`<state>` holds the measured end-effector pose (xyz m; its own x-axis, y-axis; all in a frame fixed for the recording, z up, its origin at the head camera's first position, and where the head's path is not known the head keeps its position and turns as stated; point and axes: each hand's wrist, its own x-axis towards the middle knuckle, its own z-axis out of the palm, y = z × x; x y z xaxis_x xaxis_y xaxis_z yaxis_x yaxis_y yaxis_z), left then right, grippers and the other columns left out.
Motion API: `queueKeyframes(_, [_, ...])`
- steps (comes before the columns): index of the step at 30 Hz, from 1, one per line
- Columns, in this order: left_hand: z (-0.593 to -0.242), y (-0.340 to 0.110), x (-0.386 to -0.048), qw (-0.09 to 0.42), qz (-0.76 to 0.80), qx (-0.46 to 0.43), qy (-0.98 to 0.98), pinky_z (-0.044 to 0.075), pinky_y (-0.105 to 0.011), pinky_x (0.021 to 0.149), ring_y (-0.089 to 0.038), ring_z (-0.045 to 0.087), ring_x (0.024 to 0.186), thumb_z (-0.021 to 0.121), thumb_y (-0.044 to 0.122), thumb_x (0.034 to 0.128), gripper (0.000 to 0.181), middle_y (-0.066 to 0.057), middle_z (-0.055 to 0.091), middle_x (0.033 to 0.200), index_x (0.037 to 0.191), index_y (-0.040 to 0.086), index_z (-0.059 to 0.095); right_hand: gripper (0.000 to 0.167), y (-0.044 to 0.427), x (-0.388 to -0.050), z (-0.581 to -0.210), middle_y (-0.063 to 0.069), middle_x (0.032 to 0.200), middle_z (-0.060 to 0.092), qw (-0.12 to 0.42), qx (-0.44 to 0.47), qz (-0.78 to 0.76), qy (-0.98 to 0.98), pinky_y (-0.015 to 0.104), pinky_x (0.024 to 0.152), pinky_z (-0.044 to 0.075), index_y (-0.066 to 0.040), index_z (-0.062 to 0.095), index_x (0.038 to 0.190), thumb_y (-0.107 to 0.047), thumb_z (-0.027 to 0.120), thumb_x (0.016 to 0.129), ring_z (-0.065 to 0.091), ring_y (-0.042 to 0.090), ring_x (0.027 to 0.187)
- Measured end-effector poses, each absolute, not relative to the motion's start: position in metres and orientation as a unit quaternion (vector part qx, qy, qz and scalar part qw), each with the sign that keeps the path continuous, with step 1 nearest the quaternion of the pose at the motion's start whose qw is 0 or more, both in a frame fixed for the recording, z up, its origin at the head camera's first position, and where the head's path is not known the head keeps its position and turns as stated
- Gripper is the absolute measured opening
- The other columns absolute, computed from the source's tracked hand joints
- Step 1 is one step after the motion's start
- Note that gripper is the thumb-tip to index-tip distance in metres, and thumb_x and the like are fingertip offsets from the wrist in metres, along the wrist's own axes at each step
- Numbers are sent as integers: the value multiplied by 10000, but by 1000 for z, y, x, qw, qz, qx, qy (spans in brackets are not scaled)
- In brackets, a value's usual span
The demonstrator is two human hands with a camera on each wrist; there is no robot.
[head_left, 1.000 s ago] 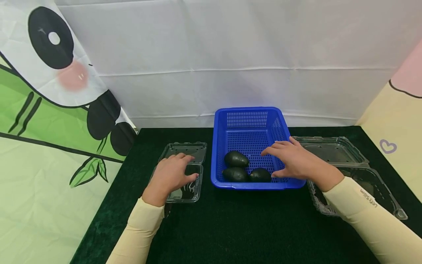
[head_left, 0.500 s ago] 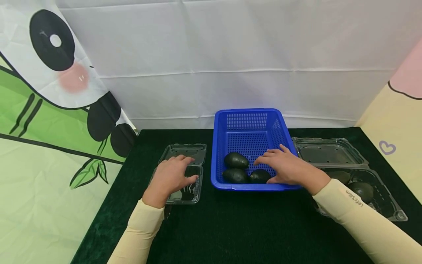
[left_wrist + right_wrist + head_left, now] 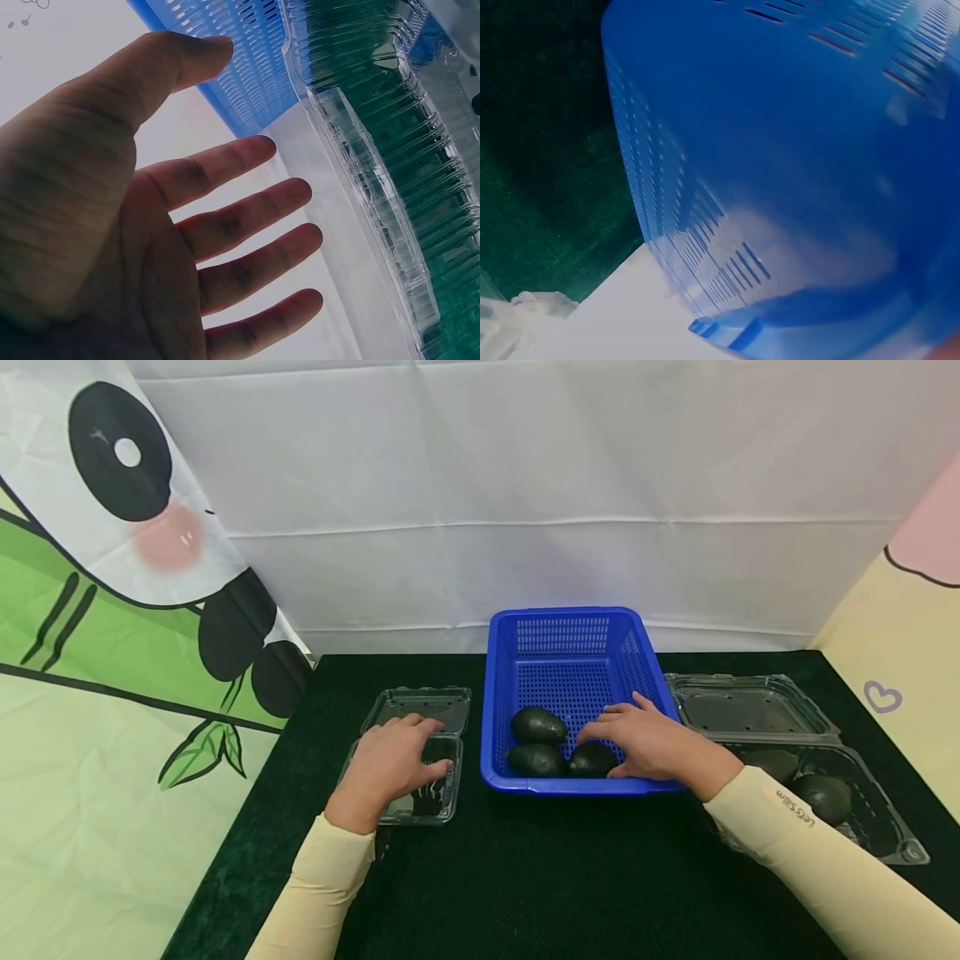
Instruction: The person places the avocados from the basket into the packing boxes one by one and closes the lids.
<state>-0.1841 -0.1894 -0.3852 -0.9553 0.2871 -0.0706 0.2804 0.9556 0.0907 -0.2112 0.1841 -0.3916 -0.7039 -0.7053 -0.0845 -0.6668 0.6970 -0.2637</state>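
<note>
Three dark green avocados lie in the front of a blue plastic basket (image 3: pixel 562 785): an upper one (image 3: pixel 538 725), a lower left one (image 3: pixel 536 760) and a right one (image 3: pixel 592 760). My right hand (image 3: pixel 637 742) reaches into the basket and grips the right avocado, fingers curled over its far side and thumb at its near right. In the right wrist view the basket wall (image 3: pixel 780 150) hides the fruit. My left hand (image 3: pixel 390 764) hangs above a small clear clamshell box (image 3: pixel 435 697) with its lid folded back. Its fingers (image 3: pixel 255 202) are spread and hold nothing.
A larger clear clamshell box (image 3: pixel 757 706) lies unfolded at the right, with two avocados (image 3: pixel 822 797) in its near half, partly behind the right sleeve. Dark green cloth (image 3: pixel 525 877) covers the table. A white cloth wall (image 3: pixel 450 485) rises behind.
My right hand has moved left and down from above the basket's right side onto the right avocado. The avocados in the right box have come into view. My left hand has stayed put.
</note>
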Motion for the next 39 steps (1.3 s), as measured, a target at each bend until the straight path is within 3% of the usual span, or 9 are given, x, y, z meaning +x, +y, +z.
queueKeyframes(11, [-386, -190, -185, 44, 36, 139, 989, 453, -626, 1036, -385, 586, 1258, 753, 509, 903, 635, -167, 595, 1426, 1409, 147, 624, 588, 181, -216, -396, 133, 1439, 600, 94, -380, -92, 915, 801, 1105, 128, -230, 642, 1358, -197, 869, 817, 415, 513, 1396])
queueKeyframes(23, [-389, -190, -185, 44, 35, 139, 989, 460, -619, 1033, -382, 591, 1252, 753, 518, 900, 640, -164, 593, 1427, 1410, 152, 624, 585, 179, -220, -401, 158, 1418, 605, 73, -363, -63, 927, 804, 1103, 129, -177, 636, 1373, -242, 864, 838, 423, 517, 1387])
queueKeyframes(39, [-391, -190, -186, 43, 39, 141, 988, 458, -632, 1028, -389, 594, 1244, 759, 507, 901, 631, -169, 603, 1411, 1401, 144, 630, 596, 180, -223, -404, 170, 1397, 609, 82, -346, -60, 933, 787, 1122, 104, -189, 636, 1323, -259, 898, 791, 471, 505, 1346])
